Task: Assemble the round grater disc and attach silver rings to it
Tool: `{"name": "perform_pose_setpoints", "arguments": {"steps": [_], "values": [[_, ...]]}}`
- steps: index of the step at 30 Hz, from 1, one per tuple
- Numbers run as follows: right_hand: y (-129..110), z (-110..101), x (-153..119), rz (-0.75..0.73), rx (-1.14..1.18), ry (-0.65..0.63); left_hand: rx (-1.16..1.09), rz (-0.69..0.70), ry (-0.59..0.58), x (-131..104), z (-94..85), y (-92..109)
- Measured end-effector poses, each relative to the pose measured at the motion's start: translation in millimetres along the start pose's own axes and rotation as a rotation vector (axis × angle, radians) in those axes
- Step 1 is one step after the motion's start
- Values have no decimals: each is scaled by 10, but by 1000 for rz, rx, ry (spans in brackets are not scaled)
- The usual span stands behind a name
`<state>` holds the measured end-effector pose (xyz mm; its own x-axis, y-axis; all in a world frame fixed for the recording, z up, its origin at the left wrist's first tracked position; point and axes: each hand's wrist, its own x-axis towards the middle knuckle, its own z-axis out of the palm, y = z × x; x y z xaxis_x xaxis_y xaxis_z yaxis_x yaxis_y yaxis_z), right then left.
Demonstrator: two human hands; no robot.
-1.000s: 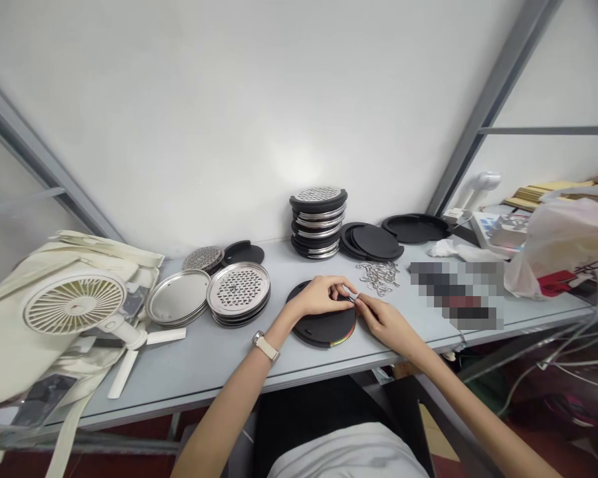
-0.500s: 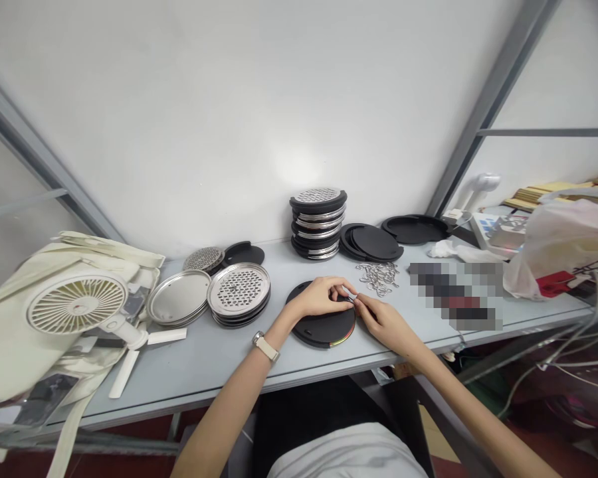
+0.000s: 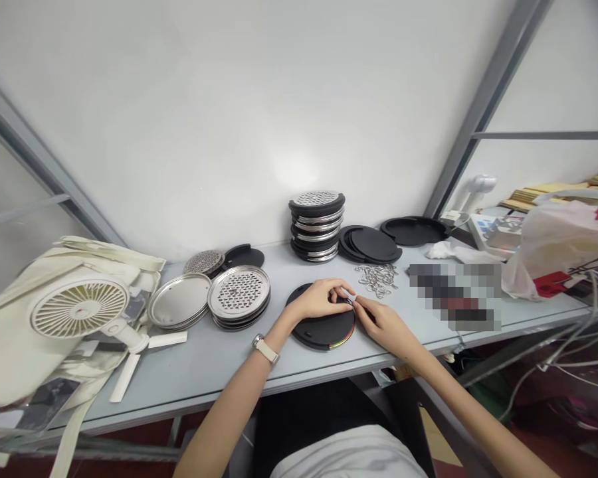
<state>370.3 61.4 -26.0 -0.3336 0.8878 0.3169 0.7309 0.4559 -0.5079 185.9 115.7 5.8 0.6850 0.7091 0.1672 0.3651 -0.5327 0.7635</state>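
Note:
A round black disc (image 3: 323, 330) lies flat on the table in front of me, with a shiny multicoloured strip along its near right rim. My left hand (image 3: 321, 299) rests over its upper part, fingers curled and closed in a pinch. At the disc's right edge, my right hand (image 3: 379, 322) pinches with thumb and forefinger. Between both sets of fingertips is a small metal clip (image 3: 349, 301), mostly hidden. Just beyond my right hand is a loose pile of small metal wire clips (image 3: 377, 279).
A tall stack of graters in black holders (image 3: 316, 227) stands by the wall. Black discs (image 3: 371, 244) and a black tray (image 3: 413, 230) are right of it. Leftward sit perforated metal graters (image 3: 239, 293), plain metal plates (image 3: 179, 300) and a white fan (image 3: 82, 309). A plastic bag (image 3: 561, 232) is far right.
Both hands stay at the same spot on the disc, with only slight finger movement around the clip. The view has shifted very slightly.

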Motion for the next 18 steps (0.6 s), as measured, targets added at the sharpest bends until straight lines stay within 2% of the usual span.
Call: {"name": "perform_pose_setpoints", "arguments": {"steps": [18], "values": [[-10, -24, 8, 14, -8, -37, -16, 67, 22, 2, -3, 8]]}}
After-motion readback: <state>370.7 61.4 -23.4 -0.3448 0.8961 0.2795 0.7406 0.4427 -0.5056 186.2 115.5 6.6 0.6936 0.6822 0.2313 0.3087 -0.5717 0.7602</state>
